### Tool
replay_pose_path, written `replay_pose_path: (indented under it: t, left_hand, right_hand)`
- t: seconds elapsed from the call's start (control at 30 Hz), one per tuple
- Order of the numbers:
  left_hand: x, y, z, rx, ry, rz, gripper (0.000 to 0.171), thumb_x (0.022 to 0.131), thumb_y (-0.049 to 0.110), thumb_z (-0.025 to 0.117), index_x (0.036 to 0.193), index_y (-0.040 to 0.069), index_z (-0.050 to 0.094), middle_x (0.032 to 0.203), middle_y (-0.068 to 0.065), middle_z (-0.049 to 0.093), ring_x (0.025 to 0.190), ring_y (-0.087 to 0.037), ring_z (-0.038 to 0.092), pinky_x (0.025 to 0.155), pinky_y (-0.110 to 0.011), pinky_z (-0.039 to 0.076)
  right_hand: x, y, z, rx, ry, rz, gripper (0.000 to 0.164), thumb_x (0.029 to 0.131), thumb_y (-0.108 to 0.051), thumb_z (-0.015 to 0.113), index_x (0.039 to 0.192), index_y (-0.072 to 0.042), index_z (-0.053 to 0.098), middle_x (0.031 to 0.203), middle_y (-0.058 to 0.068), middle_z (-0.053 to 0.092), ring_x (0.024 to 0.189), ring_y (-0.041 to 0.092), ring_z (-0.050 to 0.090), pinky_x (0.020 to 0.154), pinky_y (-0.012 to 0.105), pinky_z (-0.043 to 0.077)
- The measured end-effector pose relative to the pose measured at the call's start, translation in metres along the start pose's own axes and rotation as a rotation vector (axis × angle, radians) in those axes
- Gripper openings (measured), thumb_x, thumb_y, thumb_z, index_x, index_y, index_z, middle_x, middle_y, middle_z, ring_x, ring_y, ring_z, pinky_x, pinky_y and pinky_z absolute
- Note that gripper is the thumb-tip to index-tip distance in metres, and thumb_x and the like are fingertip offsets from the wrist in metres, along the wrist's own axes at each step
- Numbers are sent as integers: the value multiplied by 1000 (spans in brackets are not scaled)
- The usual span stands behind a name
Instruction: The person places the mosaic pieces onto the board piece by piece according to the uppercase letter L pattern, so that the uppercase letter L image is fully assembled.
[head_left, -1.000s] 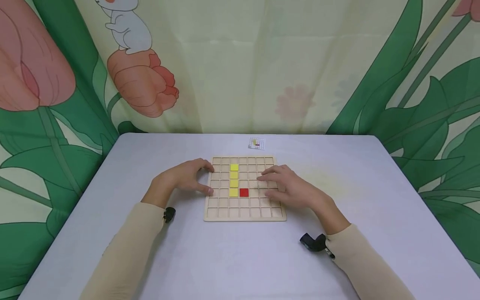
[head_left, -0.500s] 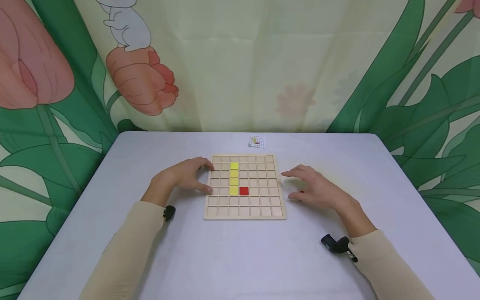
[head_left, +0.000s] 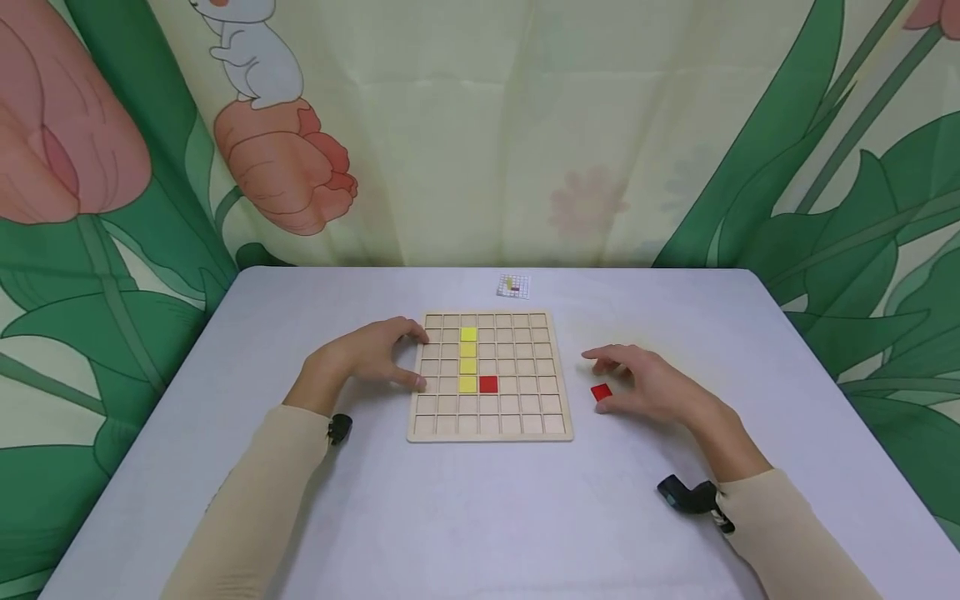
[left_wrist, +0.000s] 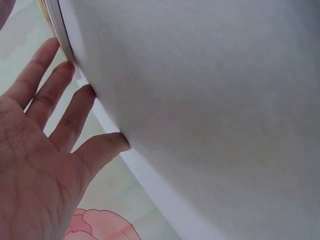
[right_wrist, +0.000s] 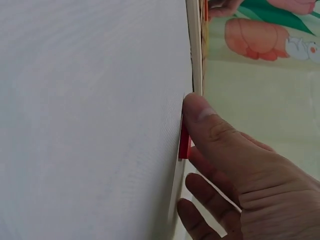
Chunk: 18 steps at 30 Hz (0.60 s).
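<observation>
In the head view a wooden grid board [head_left: 528,426] lies flat on the table. Several yellow tiles [head_left: 468,351] form a column in it, and one red tile [head_left: 488,384] sits right of the lowest yellow one. My left hand [head_left: 375,348] rests at the board's left edge, thumb and fingertips spread along it. Off the board's right side, a loose red tile [head_left: 601,392] lies on the table between the thumb and fingers of my right hand [head_left: 648,382]. The right wrist view has the thumb [right_wrist: 220,131] partly covering that red tile [right_wrist: 184,142]; whether they touch I cannot tell.
A small printed card [head_left: 513,287] with a coloured grid pattern lies behind the board, close to the far edge of the white-covered table [head_left: 480,517]. A curtain [head_left: 465,150] with flowers and a rabbit hangs beyond the table.
My right hand has moved off the board to the right, down to the loose red tile, which now shows beside it. My left hand has stayed at the board's left edge.
</observation>
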<state>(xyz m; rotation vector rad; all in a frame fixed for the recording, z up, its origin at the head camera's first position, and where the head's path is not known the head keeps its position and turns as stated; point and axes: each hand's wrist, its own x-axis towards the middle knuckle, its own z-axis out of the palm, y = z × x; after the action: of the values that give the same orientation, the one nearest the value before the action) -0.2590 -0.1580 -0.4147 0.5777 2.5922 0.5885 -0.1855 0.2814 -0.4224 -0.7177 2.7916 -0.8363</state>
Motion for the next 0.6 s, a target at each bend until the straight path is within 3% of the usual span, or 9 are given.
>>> replay_pose_path:
  t: [0.17,0.6]
  left_hand:
    - [0,0,1,5,-1,-11,77,74,49,90,137,21,57,151,-6,49,145,-28,41,122,-50,32]
    - [2,1,1,15,-4,-27,75,75,50,90,137,22,57,150,-5,50,143,-27,42,121,-50,34]
  right_hand:
    - [-2,3,1,-14,-17,32,73,80,-18,90,144,-14,56,112,-2,69,109,21,61,101,49,50]
    - [-1,6,3,46,62,21,46,90,-16,80,132,-15,60,99,-8,70,98,15,64,94,40,51]
